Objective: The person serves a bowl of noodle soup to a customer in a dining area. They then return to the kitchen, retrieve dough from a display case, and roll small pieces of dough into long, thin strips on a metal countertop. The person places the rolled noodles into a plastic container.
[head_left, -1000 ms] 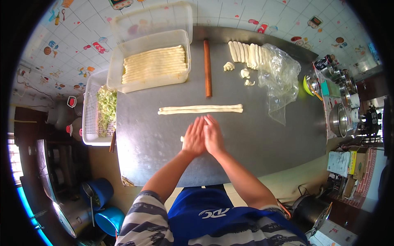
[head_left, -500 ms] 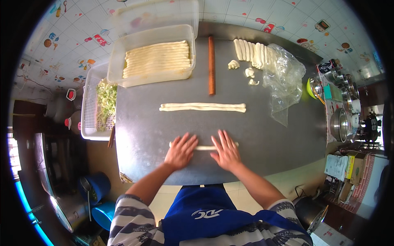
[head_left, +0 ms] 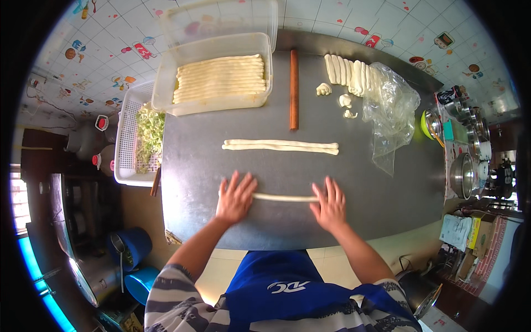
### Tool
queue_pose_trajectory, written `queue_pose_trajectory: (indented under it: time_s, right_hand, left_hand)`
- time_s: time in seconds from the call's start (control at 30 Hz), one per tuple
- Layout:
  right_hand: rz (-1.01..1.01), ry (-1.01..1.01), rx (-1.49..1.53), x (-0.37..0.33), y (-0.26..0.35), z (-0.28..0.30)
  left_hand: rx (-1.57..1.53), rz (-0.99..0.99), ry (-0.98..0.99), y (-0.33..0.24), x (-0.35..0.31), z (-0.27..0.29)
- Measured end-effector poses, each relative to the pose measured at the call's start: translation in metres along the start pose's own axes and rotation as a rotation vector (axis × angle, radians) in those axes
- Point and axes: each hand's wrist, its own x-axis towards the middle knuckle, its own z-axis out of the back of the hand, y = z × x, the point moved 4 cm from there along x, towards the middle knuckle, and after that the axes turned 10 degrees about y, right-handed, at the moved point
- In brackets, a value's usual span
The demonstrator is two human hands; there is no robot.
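Observation:
On the grey metal table (head_left: 193, 166), a thin rope of dough (head_left: 285, 197) lies crosswise in front of me. My left hand (head_left: 235, 200) presses flat on its left end, fingers spread. Over the right end rests my right hand (head_left: 331, 206), palm down with fingers outstretched. Just beyond them, two longer dough strips (head_left: 280, 146) lie side by side. A wooden rolling pin (head_left: 293, 91) stands lengthwise toward the back. To its right are a row of dough sticks (head_left: 349, 74), partly under a clear plastic bag (head_left: 391, 113), and a few small dough scraps (head_left: 345, 100).
A plastic tub (head_left: 218, 106) with rows of dough strips sits at the back left, its lid (head_left: 221, 19) propped behind. Beside it, a white basket (head_left: 128, 149) holds chopped greens. Metal bowls (head_left: 461, 175) and a green bowl (head_left: 426, 124) stand at the right. Blue buckets (head_left: 137, 243) are lower left.
My hands have moved apart, the right one farther right. More of the dough rope shows between them, and it looks longer. The whole view has shifted slightly.

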Motion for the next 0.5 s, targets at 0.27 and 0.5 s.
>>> queue_pose_trajectory:
  time_s: [0.27,0.5]
  right_hand:
    - [0.087,-0.262,0.129,0.041,-0.037,0.01]
    - [0.123,-0.099,0.307,0.094,-0.065,0.027]
  left_hand:
    - [-0.209,-0.031,-0.278,0.046,0.031,0.026]
    - [-0.209,0.001,-0.347,0.069,0.072,0.048]
